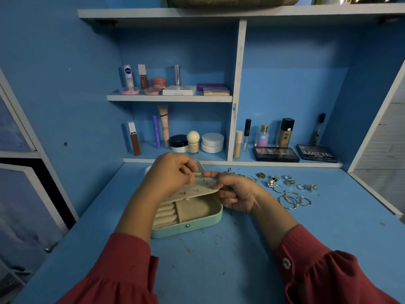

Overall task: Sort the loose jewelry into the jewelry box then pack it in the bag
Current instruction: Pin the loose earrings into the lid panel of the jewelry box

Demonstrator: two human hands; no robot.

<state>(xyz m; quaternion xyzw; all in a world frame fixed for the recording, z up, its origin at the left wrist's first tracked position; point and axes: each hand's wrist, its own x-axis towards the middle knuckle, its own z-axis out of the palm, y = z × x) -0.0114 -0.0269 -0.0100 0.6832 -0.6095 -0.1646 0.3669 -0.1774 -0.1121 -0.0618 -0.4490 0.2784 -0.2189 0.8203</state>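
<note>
Nearest the viewer, two red sleeves (122,266) reach over the blue table (219,270) toward the mint-green jewelry box (190,224), which sits open at the middle of the table, its cream lining showing ring rolls on the left and a bare square compartment beside them. Above the tray a cream earring panel (197,189) is held tilted, small posts poking through it. The right hand (236,194) grips the panel's right edge with curled fingers, forefinger stretched along its top, while the left hand (173,174) pinches with thumb and fingertips at the panel's upper edge; what it pinches is too small to tell, probably an earring. The sorting step seems barely begun. Next, the piece likely needs seating through a hole while the panel is kept steady. Farther right lies the loose jewelry (291,189), silver rings, hoops and charms scattered just beside the box. No bag can be picked out.
</note>
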